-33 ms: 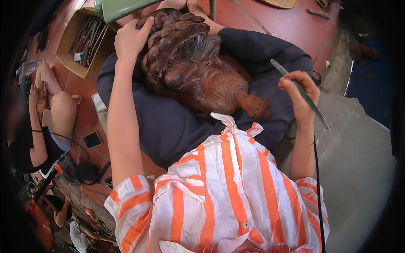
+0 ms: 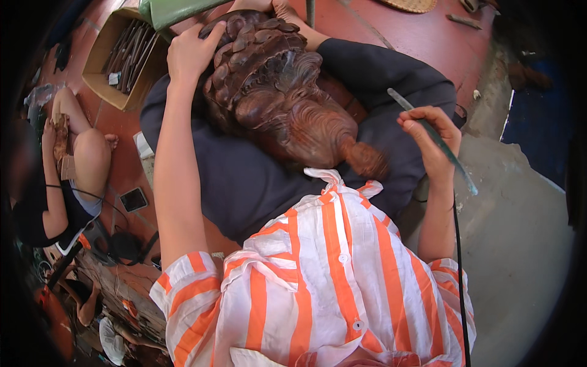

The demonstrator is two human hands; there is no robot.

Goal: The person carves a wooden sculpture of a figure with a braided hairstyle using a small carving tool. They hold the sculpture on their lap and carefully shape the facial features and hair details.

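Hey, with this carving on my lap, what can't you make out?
In the head view:
Underside of the dark wood carving: turned down onto the trousers.
Fine detail on its narrow end: blurred.
Middle of the slim green tool: partly covered by your right hand.
Green seat and woven tray: cut off by the top edge.
Black cable beside your right arm: cut off by the bottom edge.

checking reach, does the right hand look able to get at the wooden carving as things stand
Likely yes: the right hand, holding a slim green tool, hovers beside the carving, with nothing visible between them.
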